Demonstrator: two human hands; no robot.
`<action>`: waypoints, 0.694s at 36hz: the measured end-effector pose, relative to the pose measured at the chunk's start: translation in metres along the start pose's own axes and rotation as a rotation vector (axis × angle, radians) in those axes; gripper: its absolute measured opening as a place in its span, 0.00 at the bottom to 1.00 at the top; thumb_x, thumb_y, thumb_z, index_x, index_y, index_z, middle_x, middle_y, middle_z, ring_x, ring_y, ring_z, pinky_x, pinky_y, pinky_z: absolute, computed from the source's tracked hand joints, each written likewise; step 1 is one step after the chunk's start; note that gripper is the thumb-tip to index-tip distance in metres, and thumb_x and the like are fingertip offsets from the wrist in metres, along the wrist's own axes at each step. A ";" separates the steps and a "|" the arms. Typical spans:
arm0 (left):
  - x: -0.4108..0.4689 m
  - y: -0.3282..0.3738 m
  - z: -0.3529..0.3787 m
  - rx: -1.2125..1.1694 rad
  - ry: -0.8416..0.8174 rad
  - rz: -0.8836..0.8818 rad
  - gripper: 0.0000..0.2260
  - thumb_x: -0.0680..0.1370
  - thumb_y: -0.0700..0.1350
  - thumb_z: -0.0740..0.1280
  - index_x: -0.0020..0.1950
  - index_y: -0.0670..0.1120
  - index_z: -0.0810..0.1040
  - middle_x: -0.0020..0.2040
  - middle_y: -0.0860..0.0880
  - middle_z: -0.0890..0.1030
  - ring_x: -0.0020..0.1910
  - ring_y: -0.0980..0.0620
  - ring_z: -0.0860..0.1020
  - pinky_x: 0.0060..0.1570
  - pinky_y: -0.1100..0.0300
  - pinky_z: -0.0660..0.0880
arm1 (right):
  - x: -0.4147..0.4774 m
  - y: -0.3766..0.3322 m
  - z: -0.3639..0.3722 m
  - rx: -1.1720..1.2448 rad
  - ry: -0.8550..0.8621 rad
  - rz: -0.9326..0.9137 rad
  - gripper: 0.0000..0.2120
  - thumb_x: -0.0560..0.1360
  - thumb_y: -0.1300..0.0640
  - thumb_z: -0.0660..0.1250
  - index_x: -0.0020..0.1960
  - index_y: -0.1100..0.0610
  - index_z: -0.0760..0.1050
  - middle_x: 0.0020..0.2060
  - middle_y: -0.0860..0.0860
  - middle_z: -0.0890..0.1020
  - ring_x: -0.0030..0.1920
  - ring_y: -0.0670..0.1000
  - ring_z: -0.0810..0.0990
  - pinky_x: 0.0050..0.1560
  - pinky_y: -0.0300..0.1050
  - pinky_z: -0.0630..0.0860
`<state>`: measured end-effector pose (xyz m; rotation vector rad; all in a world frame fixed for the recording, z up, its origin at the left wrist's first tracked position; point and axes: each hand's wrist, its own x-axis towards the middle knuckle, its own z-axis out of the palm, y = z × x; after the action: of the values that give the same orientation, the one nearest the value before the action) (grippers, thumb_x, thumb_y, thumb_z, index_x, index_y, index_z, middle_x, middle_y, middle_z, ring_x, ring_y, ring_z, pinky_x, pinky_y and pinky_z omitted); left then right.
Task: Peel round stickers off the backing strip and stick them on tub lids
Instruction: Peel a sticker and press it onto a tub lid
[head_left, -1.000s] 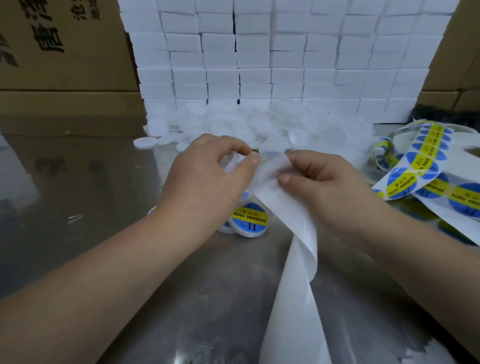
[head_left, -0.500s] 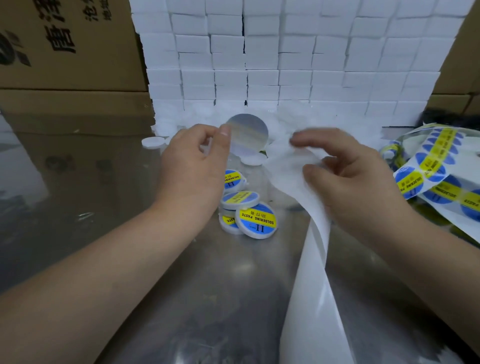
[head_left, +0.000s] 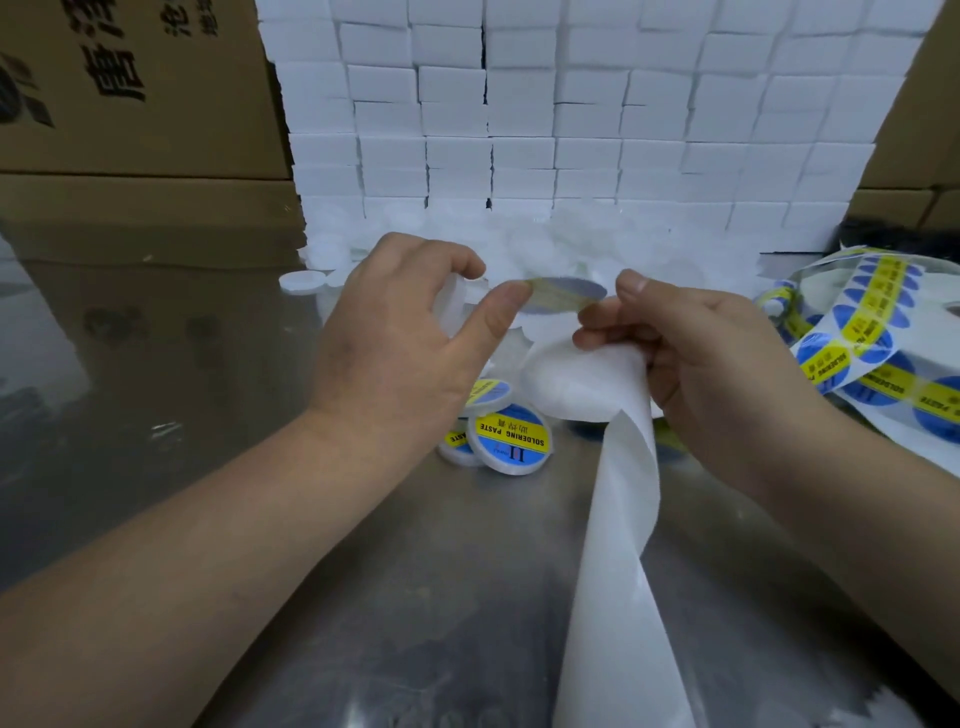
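Observation:
My left hand (head_left: 410, 343) curls its fingers round a plain white tub (head_left: 451, 312). A round sticker (head_left: 563, 295) hangs from its thumb tip, lying almost flat and seen nearly edge-on. The sticker's far edge meets the fingertips of my right hand (head_left: 706, 358), which grips the white backing strip (head_left: 618, 483). The strip curls under that hand and runs down to the bottom edge of the view. Three tubs with blue and yellow labels, the nearest labelled tub (head_left: 511, 439) reading "SOLDERING PASTE", lie on the table below my left hand.
A heap of plain white lids (head_left: 524, 239) lies behind the hands, in front of a wall of stacked white boxes (head_left: 571, 130). A loose coil of unpeeled stickers (head_left: 872, 338) sits at the right. Cardboard cartons (head_left: 130, 93) stand at the left on the shiny metal table (head_left: 395, 597).
The sticker came off the strip on my left thumb, stood upright half a second ago, and now lies nearly flat between both hands. My right hand has closed on the strip again.

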<state>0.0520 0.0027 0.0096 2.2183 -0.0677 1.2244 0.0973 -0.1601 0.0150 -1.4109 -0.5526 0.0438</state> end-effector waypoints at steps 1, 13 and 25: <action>0.000 0.000 0.000 0.001 -0.004 0.006 0.17 0.71 0.59 0.62 0.50 0.49 0.78 0.42 0.62 0.67 0.46 0.64 0.66 0.41 0.69 0.61 | 0.001 0.000 -0.001 0.007 0.008 -0.001 0.13 0.58 0.45 0.67 0.28 0.54 0.82 0.29 0.51 0.83 0.36 0.48 0.80 0.47 0.45 0.75; 0.001 -0.003 0.007 -0.032 -0.074 -0.204 0.14 0.66 0.57 0.70 0.47 0.57 0.70 0.43 0.61 0.69 0.41 0.59 0.68 0.35 0.70 0.63 | 0.000 0.000 -0.001 -0.077 0.100 0.051 0.15 0.72 0.66 0.66 0.28 0.55 0.80 0.27 0.49 0.82 0.27 0.44 0.79 0.27 0.33 0.73; 0.011 0.006 0.001 -1.060 -0.170 -0.666 0.13 0.80 0.40 0.52 0.50 0.49 0.76 0.48 0.45 0.79 0.39 0.50 0.79 0.40 0.60 0.77 | 0.001 0.000 -0.001 0.006 0.022 0.078 0.13 0.73 0.66 0.65 0.32 0.55 0.79 0.26 0.49 0.80 0.27 0.45 0.78 0.28 0.33 0.73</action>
<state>0.0572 -0.0004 0.0201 1.2257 -0.0277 0.4296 0.0987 -0.1610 0.0156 -1.4252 -0.4786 0.0919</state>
